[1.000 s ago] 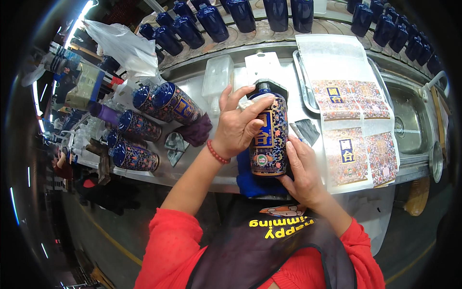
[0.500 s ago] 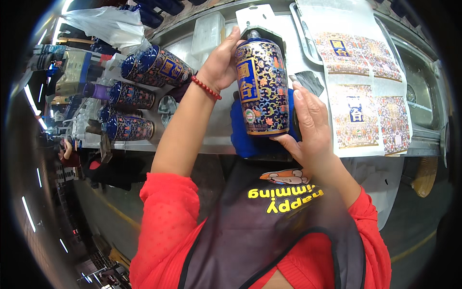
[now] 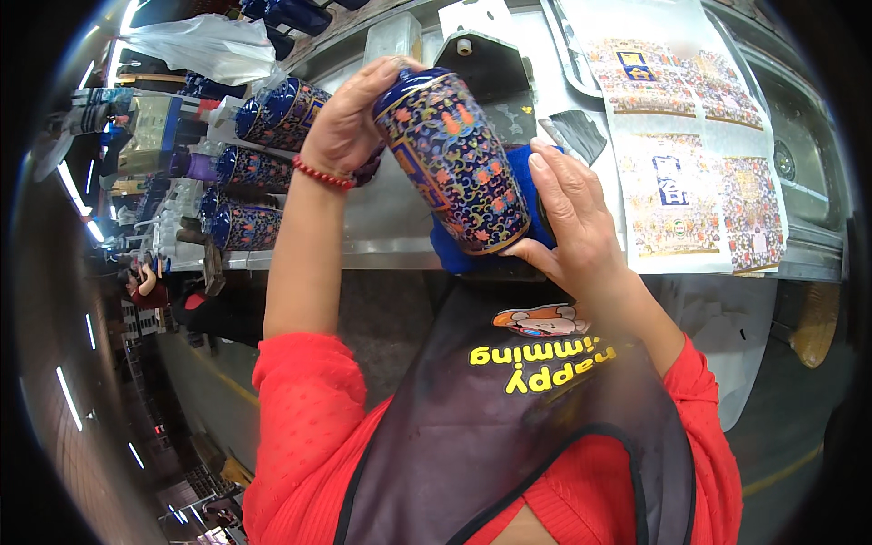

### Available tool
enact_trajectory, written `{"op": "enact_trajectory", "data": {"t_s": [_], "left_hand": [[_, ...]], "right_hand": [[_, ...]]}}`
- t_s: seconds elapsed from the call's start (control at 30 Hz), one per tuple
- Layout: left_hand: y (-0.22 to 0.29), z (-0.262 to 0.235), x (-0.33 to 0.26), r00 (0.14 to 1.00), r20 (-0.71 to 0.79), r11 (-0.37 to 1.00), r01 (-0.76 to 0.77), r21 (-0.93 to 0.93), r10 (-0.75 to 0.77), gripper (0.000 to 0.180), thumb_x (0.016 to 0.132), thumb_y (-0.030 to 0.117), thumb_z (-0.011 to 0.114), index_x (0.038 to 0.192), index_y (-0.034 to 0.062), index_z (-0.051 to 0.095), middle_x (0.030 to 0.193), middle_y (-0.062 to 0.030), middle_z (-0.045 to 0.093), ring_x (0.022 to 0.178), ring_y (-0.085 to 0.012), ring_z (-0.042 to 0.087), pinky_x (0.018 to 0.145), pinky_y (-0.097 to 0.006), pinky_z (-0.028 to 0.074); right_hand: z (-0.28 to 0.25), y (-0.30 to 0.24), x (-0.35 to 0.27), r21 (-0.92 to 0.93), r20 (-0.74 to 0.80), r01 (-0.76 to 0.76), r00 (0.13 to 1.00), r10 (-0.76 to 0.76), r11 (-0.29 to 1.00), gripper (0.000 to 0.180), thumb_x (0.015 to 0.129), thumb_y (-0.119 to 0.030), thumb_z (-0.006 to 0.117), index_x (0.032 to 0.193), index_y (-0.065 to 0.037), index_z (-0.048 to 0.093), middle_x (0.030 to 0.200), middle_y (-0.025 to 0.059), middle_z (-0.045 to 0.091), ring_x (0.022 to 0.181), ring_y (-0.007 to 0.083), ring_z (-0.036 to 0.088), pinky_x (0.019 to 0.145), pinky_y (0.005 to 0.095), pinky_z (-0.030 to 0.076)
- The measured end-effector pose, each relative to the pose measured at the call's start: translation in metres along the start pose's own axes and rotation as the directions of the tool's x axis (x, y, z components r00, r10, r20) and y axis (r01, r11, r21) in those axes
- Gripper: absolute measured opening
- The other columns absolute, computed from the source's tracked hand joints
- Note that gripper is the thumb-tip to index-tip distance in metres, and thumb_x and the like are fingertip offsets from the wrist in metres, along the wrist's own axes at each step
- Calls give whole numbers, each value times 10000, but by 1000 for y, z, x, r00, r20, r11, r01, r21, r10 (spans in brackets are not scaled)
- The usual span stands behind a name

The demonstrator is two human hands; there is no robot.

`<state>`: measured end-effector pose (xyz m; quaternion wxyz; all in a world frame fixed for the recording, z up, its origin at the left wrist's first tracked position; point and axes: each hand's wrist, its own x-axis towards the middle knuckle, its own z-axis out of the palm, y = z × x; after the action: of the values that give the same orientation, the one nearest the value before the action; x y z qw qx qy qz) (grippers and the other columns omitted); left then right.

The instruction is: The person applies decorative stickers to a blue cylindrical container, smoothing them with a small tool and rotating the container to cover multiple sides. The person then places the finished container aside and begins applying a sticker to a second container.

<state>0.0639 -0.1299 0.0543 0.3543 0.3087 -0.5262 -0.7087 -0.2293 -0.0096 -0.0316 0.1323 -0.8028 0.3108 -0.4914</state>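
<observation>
Since half a second ago we have tipped the decorated blue jar (image 3: 459, 163) further over, so that it now lies slanted between our hands with its top toward the upper left and its base toward the lower right. Our left hand (image 3: 350, 123) cups the top end, its fingers (image 3: 381, 73) curled close together over the rim, and a red bead bracelet (image 3: 325, 174) sits on that wrist. Our right hand (image 3: 572, 213) presses a blue cloth (image 3: 472, 259) against the jar's lower side, fingers (image 3: 559, 173) laid flat and close together along the base. Just beyond our left fingers several more decorated jars (image 3: 272, 118) lie on their sides on the metal workbench (image 3: 391, 227). To the right of our right fingers, sheets of printed decals (image 3: 681, 191) lie flat on the bench. Below our hands we see the dark apron (image 3: 509, 427) over red sleeves (image 3: 309, 409).
</observation>
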Motion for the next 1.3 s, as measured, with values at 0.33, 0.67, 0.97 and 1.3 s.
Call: {"op": "enact_trajectory", "data": {"t_s": [0.33, 0.67, 0.97, 1.3], "left_hand": [[36, 38, -61, 929, -367, 891, 124, 437, 51, 214, 990, 209, 676, 1140, 56, 682, 956, 33, 671, 847, -12, 604, 696, -167, 461], [49, 132, -199, 538, -483, 579, -11, 815, 691, 303, 982, 146, 631, 1199, -66, 635, 1134, -83, 645, 970, -123, 611, 891, -239, 471], [-27, 171, -381, -17, -675, 595, 490, 637, 737, 142, 932, 110, 751, 1027, 30, 682, 831, 54, 618, 725, -23, 543, 637, -201, 432], [-269, 135, -598, -314, -743, 344, 931, -119, 592, 300, 929, 334, 723, 1067, 68, 696, 978, -161, 721, 866, -311, 709, 775, -405, 559]], "right_hand": [[-1, 11, -7, 31, 39, -23, 999, 22, 999, 721, 711, -104, 838, 1369, 20, 570, 1445, 231, 528, 1277, 432, 536, 1072, 509, 456], [5, -5, 10, 191, 35, 185, 980, -195, 964, 651, 837, -250, 820, 1371, 28, 573, 1383, 271, 589, 1236, 416, 585, 1052, 500, 456], [47, -56, 21, 318, 345, 240, 872, -347, 917, 430, 973, -70, 675, 1390, -12, 588, 1448, 258, 541, 1293, 406, 560, 1020, 448, 503], [137, -54, 69, -88, 617, 511, 702, -356, 855, 440, 998, -73, 613, 1424, -179, 627, 1530, 73, 511, 1358, 305, 504, 1123, 441, 412]]}}
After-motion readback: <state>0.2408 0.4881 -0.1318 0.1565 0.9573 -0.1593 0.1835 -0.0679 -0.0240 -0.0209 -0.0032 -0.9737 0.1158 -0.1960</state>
